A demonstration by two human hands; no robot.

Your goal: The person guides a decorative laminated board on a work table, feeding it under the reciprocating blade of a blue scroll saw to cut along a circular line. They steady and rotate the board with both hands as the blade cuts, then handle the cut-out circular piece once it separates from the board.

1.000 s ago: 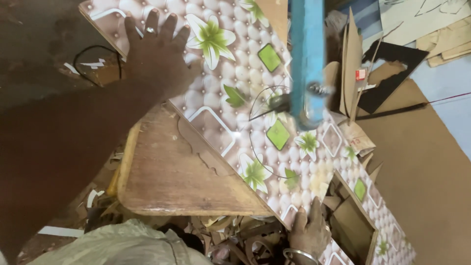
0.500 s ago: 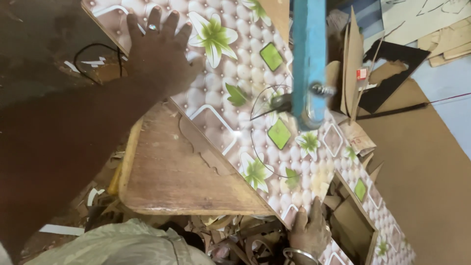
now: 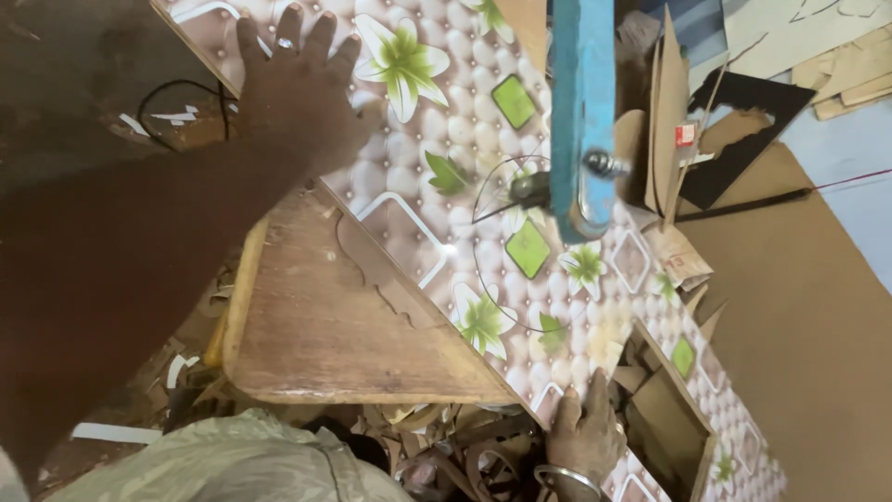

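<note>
Two hands flat on a flowered panel under a blue saw arm

Both hands press on one long decorated panel (image 3: pixel 465 186), which lies slanted across a worn wooden table (image 3: pixel 334 335). The panel has a quilted pale pattern with white-green flowers and green squares, and a thin curved line is drawn on it. The left hand (image 3: pixel 293 88) lies at the far end of the panel with all fingers spread and flat; it grasps nothing. The right hand (image 3: pixel 585 432), with a metal bangle (image 3: pixel 569 482) on the wrist, rests at the near edge of the panel, fingers laid on top; I cannot tell if the thumb hooks under the edge. Between the two hands, the blue machine arm (image 3: pixel 583 112) comes down to the panel near the drawn curve. Right of this arm stand some brown board offcuts (image 3: pixel 664 121); one carries a small red and white label (image 3: pixel 686 136), rectangular. A crumpled brown paper piece (image 3: pixel 678 256) with red print lies just beside the panel's right edge. Scraps of wood (image 3: pixel 465 455) lie below the table.
</note>
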